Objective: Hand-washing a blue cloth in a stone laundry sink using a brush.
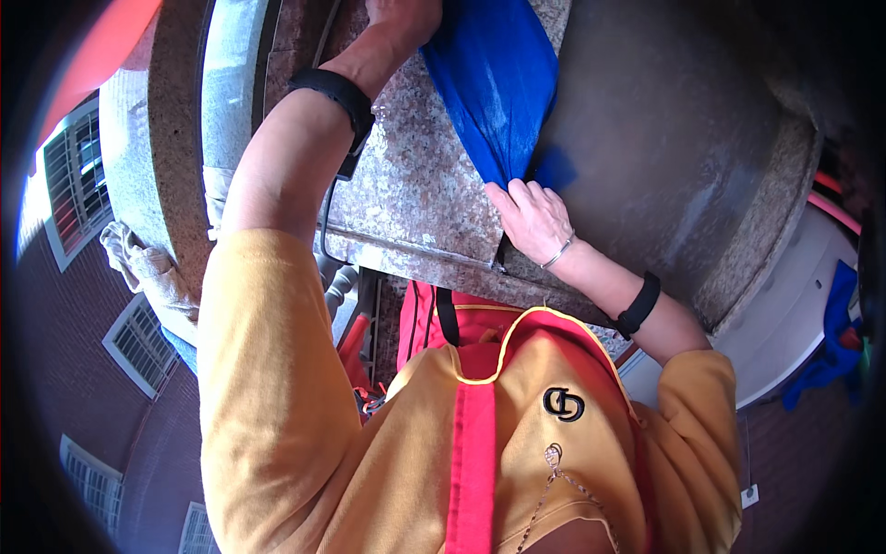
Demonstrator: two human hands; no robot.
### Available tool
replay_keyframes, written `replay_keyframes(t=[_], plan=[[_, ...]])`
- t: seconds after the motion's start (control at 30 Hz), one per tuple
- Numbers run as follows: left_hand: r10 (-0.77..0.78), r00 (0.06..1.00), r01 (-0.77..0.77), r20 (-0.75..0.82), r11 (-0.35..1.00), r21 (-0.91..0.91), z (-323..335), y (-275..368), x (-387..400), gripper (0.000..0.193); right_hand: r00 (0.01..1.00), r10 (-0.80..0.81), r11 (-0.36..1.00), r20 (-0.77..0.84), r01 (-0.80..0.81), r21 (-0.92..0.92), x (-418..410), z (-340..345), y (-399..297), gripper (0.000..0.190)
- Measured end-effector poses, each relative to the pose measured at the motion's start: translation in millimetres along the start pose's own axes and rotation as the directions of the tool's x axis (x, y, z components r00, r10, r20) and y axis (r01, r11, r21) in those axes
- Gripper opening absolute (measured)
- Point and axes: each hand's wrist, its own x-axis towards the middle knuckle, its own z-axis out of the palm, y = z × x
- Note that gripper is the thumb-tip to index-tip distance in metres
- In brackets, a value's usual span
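A blue cloth (498,90) hangs stretched from the picture's top edge down to my right hand (531,218), whose fingers pinch its gathered lower end. The cloth lies over speckled stone (415,152), beside a dark, smooth, hollow-looking surface (644,138) that shows a blue reflection. My left hand (408,15) is at the top edge, left of the cloth; its fingers are out of frame, so its hold cannot be seen. Both arms wear black bands, and a thin metal bracelet circles my right wrist.
A black cable (324,221) runs down beside my left forearm. A rumpled pale cloth (149,270) hangs on the stone ledge at left. Under the front edge is a red bag (421,318). Another blue cloth (824,346) lies over a pale rounded surface at right.
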Motion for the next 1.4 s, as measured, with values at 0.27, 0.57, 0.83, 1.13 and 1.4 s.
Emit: replay_keyframes(t=[0.27,0.57,0.83,1.13,1.4], plan=[[-0.025,0.999,0.025,0.042,1.0,0.01,-2,7,8,0.046,0.997,0.067,0.981,-0.023,-0.062,0.181,1,-2,8,0.033],[-0.016,1.0,0.016,0.002,0.994,0.112,5,-7,7,0.045,0.326,0.717,-0.184,0.616,-0.764,0.619,-14,-5,111,0.029],[-0.003,1.0,0.004,-0.001,0.995,0.1,1,3,7,0.048,0.262,0.779,0.499,0.57,-0.81,-0.309,-38,27,184,0.03],[-0.051,0.998,0.045,0.049,0.991,0.128,-2,7,8,0.054,0.791,0.611,0.778,0.007,-0.602,0.18,-24,0,117,0.062],[-0.042,0.999,0.039,0.021,0.99,0.134,-1,6,7,0.053,0.846,0.512,0.858,-0.152,-0.512,0.037,-17,4,112,0.069]])
